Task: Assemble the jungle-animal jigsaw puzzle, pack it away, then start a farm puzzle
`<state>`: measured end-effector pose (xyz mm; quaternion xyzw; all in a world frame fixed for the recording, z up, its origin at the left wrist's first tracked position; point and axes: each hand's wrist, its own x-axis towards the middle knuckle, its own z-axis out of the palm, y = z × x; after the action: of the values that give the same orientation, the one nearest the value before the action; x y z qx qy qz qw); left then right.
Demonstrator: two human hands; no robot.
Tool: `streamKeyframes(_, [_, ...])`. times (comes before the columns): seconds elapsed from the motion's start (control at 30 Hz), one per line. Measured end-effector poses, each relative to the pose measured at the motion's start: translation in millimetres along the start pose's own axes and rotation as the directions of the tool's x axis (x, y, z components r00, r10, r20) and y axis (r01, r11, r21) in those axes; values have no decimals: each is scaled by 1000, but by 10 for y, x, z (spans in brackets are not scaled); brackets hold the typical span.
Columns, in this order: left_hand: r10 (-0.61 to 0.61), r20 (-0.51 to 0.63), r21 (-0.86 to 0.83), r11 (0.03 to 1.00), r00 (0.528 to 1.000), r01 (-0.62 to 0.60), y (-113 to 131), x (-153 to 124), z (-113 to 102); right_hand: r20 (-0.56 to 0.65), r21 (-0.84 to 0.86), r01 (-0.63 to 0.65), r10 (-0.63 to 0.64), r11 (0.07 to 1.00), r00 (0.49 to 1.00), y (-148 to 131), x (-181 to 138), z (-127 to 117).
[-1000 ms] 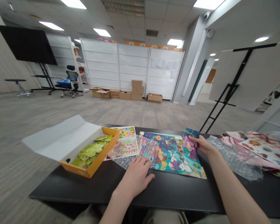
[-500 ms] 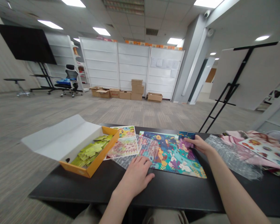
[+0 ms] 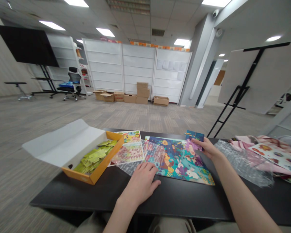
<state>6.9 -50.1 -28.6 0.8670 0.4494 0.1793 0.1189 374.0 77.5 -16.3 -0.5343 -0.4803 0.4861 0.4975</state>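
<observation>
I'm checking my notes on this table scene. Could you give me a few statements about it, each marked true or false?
1. The white lid of the yellow box is open. True.
2. The left hand is inside the yellow box. False: it is palm down beside the rabbit picture.
3. The right hand holds blue-and-purple pieces. True.
4. The crumpled clear wrap lies left of the yellow box. False: it lies right of the rabbit picture.

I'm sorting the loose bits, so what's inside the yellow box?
Green pieces lie heaped in the yellow box, under its raised white lid. Most of the floor, and whatever lies beneath the heap, is covered.
</observation>
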Motion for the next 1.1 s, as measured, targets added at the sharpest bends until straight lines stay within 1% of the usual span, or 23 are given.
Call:
streamKeyframes(0.13, [-26,-21,3,1000,999,27,12,18,7,55,11,18,-18,1000,998,-7,-63,387])
streamKeyframes(0.2, [-62,-62,-21,998,996,61,30,40,21,115,8,9,-9,1000,993,-2,-122,597])
streamKeyframes(0.27, [-117,-125,-74,991,985,108,58,80,41,203,37,9,-16,999,979,12,-193,784])
streamKeyframes(0.3, [-157,-162,-121,983,974,138,74,110,53,234,54,17,-29,998,972,24,-230,866])
streamKeyframes(0.37, [-248,-220,-268,945,943,186,101,191,83,263,77,46,-65,996,963,51,-298,1009])
streamKeyframes(0.43, [-325,-233,-461,867,917,189,109,297,119,256,80,73,-92,994,962,78,-355,1130])
streamKeyframes(0.5, [-359,-200,-631,759,912,160,91,409,156,235,91,83,-103,992,967,95,-396,1225])
streamKeyframes(0.57, [-371,-136,-736,658,919,157,54,504,180,207,115,77,-100,990,973,102,-421,1285])
streamKeyframes(0.7, [-365,7,-845,496,931,201,-26,604,152,154,124,87,-106,988,982,94,-438,1293])
streamKeyframes(0.77, [-341,72,-868,441,937,227,-61,621,111,124,84,131,-140,988,982,86,-442,1277])
streamKeyframes(0.8, [-328,97,-870,431,940,240,-77,626,90,114,62,154,-160,986,981,83,-444,1273])
streamKeyframes(0.87, [-312,99,-851,465,945,243,-105,631,59,106,30,181,-183,983,977,82,-448,1281])
streamKeyframes(0.93, [-314,35,-791,571,949,219,-116,629,45,110,5,184,-183,983,977,93,-447,1303])
streamKeyframes(1.03, [-308,-75,-630,752,949,194,-83,607,41,92,-90,193,-185,977,978,134,-434,1334])
streamKeyframes(1.1, [-289,-102,-543,818,952,191,-40,588,38,62,-161,212,-205,964,977,158,-420,1336])
